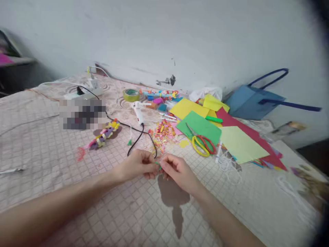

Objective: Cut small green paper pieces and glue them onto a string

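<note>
Left hand (138,165) of the person bends its fingers and pinches a small green piece (157,165) with the thumb; right hand (178,169) meets it from the other side and pinches the same piece. This piece is between the fingertips of both hands, above the checked tablecloth (115,212), and its shape is mostly hidden.

Around the hands, from left to right, one sees first a metal tool (11,171) near the left edge, then a white power strip (82,94) and a colourful paper string (104,135). Next comes a roll of tape (131,95), and in front of it a white glue gun (139,115) with its black cord (143,128), which reaches close to the left hand. Small paper scraps (164,132) lie beyond the fingers. Further right, scissors (196,135) rest partly on a green sheet (185,125), followed by white thread (228,164), a pale green sheet (243,144), and a blue bag (253,101) against the wall.
</note>
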`<state>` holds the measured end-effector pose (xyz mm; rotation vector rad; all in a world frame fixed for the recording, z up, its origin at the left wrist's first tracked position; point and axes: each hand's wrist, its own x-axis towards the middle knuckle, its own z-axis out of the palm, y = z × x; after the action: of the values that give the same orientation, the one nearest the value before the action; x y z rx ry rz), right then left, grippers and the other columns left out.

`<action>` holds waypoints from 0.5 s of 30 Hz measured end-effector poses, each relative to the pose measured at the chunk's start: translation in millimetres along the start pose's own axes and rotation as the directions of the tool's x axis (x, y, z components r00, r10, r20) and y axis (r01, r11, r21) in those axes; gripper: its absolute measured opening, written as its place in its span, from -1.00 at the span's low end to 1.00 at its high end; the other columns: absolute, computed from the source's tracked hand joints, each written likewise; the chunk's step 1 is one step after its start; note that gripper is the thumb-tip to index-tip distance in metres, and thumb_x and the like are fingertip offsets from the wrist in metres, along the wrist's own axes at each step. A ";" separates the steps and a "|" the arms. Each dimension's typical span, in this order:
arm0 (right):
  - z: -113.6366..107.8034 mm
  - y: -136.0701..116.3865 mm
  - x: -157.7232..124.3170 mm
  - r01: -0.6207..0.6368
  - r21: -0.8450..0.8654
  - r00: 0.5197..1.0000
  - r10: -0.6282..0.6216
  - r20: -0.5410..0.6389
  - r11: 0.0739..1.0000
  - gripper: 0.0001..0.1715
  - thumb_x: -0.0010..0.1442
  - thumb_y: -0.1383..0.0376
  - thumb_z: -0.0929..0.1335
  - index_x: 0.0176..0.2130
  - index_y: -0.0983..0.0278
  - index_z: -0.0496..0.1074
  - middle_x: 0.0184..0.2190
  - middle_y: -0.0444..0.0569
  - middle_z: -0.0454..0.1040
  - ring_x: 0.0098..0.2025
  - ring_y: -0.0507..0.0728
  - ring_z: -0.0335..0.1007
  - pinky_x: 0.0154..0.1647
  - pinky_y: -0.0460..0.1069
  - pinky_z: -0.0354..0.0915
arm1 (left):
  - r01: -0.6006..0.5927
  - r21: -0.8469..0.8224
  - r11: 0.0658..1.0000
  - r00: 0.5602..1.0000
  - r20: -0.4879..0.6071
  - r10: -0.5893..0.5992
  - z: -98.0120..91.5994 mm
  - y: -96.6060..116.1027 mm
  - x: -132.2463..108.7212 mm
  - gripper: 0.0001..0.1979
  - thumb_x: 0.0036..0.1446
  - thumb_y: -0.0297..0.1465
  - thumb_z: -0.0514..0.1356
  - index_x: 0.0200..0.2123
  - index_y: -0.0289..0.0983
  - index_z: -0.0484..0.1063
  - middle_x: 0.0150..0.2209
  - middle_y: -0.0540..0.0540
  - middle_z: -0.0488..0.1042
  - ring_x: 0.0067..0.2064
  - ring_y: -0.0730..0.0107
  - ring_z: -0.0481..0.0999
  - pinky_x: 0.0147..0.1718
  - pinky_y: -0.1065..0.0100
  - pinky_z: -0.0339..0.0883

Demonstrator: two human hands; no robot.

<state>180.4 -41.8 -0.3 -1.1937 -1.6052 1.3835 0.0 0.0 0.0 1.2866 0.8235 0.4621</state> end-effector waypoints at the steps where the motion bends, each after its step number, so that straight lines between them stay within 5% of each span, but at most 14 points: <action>1: 0.0 0.7 0.6 0.000 0.004 1.000 0.000 0.004 1.000 -0.76 0.24 0.20 0.26 -0.42 0.28 0.29 -0.56 -0.20 0.27 -0.56 -0.05 0.19 -0.54 -0.14 0.16 | 0.006 0.000 1.000 1.000 -0.004 -0.006 0.1 0.1 0.1 -0.79 -0.02 -0.36 0.26 -0.54 -0.36 0.35 -0.62 0.01 0.48 -0.59 0.54 0.46 -0.59 0.54 0.31; 15: -1.2 4.4 1.6 0.041 -0.166 0.999 -0.042 -0.005 0.985 -0.78 0.28 0.24 0.21 -0.40 0.26 0.27 -0.56 -0.21 0.23 -0.52 -0.03 0.16 -0.50 -0.11 0.12 | 0.052 -0.062 0.997 0.998 0.021 -0.051 -0.3 2.0 -0.3 -0.71 -0.04 -0.23 0.28 -0.45 -0.37 0.37 -0.49 -0.06 0.54 -0.50 0.48 0.51 -0.45 0.43 0.39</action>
<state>181.9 -40.0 -4.5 -1.2523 -1.7572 1.2369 -0.1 0.5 2.0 1.2073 0.8181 0.4309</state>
